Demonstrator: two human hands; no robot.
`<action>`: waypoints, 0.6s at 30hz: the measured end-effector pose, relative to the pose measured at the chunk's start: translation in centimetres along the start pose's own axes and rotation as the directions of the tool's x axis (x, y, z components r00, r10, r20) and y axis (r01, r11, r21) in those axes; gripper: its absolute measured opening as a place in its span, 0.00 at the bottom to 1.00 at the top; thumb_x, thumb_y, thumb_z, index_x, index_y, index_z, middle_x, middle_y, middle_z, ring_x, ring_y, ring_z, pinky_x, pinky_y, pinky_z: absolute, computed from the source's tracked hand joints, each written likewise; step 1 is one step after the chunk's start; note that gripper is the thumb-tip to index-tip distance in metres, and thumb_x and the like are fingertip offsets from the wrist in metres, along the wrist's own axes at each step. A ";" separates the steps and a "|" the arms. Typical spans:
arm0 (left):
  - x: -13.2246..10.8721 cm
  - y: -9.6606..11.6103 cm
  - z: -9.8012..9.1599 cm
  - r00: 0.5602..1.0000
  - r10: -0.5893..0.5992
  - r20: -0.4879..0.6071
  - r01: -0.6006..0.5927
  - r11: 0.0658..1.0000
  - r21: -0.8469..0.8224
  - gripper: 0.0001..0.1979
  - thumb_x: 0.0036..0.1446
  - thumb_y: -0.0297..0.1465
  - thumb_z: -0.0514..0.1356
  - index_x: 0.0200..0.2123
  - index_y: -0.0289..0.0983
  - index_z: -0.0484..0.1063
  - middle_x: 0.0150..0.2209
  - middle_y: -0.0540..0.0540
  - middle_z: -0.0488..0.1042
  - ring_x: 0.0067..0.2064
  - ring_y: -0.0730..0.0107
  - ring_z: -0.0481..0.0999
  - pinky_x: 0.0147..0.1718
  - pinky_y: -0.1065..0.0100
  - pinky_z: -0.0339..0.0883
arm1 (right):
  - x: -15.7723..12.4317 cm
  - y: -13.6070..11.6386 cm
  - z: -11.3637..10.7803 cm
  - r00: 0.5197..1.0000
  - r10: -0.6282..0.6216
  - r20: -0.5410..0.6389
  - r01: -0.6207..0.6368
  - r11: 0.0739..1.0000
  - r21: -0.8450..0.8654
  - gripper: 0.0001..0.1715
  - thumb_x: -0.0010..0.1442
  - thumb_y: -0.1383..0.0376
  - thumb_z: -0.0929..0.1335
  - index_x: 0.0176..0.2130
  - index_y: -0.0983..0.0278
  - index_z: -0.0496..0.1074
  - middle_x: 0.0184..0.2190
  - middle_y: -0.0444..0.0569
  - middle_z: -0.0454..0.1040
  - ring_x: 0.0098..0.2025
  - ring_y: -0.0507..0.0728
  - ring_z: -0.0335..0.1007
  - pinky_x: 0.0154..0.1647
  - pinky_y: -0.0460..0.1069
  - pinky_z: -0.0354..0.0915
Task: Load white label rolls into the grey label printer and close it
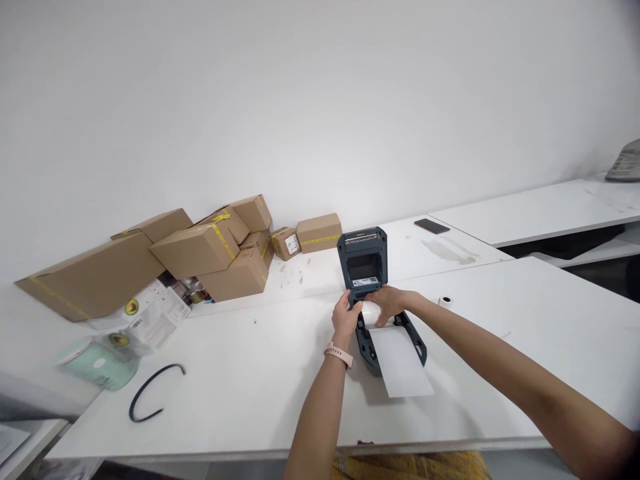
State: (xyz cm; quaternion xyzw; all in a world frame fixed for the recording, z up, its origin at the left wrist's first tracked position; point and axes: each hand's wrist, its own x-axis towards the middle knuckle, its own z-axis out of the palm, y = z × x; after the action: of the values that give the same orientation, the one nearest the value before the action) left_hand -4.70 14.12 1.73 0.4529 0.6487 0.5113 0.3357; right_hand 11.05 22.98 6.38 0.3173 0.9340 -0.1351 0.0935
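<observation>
A dark label printer stands on the white table with its lid raised. Inside its body lies a white paper roll, partly covered by my hands. From it a wide blank paper strip runs out over the printer's front and hangs toward me. My left hand, with a pink band at the wrist, grips the printer's left side; its thumb is by the roll's left end. My right hand is closed over the roll from the right, thumb in front and fingers behind.
Cardboard boxes are piled at the back left. Nearby lie printed packages, a mint-green pack and a curved black band. A small white roll sits right of the printer, and a phone lies farther back.
</observation>
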 end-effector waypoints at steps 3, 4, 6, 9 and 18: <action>-0.1 -0.2 0.0 0.999 0.035 0.023 -0.036 0.999 0.013 0.20 0.54 0.35 0.64 0.50 0.39 0.76 0.54 0.41 0.75 0.56 0.55 0.73 0.56 0.59 0.64 | 0.0 0.0 -0.1 1.000 -0.005 0.006 0.005 1.000 0.002 0.58 0.37 0.49 0.75 0.63 0.63 0.61 0.61 0.59 0.66 0.62 0.73 0.60 0.63 0.62 0.52; -0.2 -0.3 0.0 0.999 0.043 0.027 -0.043 0.999 0.013 0.19 0.54 0.35 0.63 0.49 0.39 0.76 0.53 0.41 0.76 0.55 0.55 0.74 0.56 0.59 0.65 | 0.0 0.0 -0.2 1.000 -0.008 0.009 0.008 1.000 0.003 0.58 0.37 0.49 0.76 0.63 0.63 0.62 0.61 0.59 0.66 0.62 0.73 0.60 0.62 0.62 0.52; -0.2 -0.4 0.1 0.998 0.059 0.030 -0.059 0.998 0.012 0.19 0.55 0.35 0.63 0.50 0.38 0.76 0.53 0.41 0.76 0.54 0.56 0.74 0.55 0.59 0.65 | 0.1 0.1 -0.2 1.000 -0.012 0.011 0.012 1.000 0.005 0.56 0.36 0.50 0.76 0.62 0.62 0.63 0.60 0.59 0.67 0.61 0.72 0.61 0.62 0.62 0.53; -0.4 -0.5 0.2 0.997 0.079 0.025 -0.079 0.997 0.005 0.19 0.55 0.35 0.62 0.50 0.38 0.76 0.54 0.41 0.76 0.54 0.58 0.74 0.55 0.60 0.65 | 0.1 0.1 -0.3 1.000 -0.015 -0.004 0.015 1.000 0.007 0.53 0.35 0.50 0.76 0.59 0.61 0.67 0.58 0.57 0.69 0.60 0.73 0.63 0.61 0.62 0.55; -1.5 -0.3 0.9 0.994 0.109 0.009 -0.109 0.994 -0.017 0.22 0.59 0.36 0.57 0.56 0.36 0.72 0.59 0.41 0.71 0.60 0.58 0.68 0.60 0.61 0.60 | -0.4 -0.3 0.1 0.996 -0.014 -0.091 0.015 1.000 0.012 0.55 0.37 0.53 0.77 0.62 0.63 0.65 0.59 0.59 0.69 0.60 0.73 0.63 0.62 0.61 0.54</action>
State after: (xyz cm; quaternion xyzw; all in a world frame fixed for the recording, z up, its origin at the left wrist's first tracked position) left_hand -3.40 13.06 1.17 0.4872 0.6171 0.5320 0.3144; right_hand 11.19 22.52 6.47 0.3168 0.9387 -0.1271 0.0479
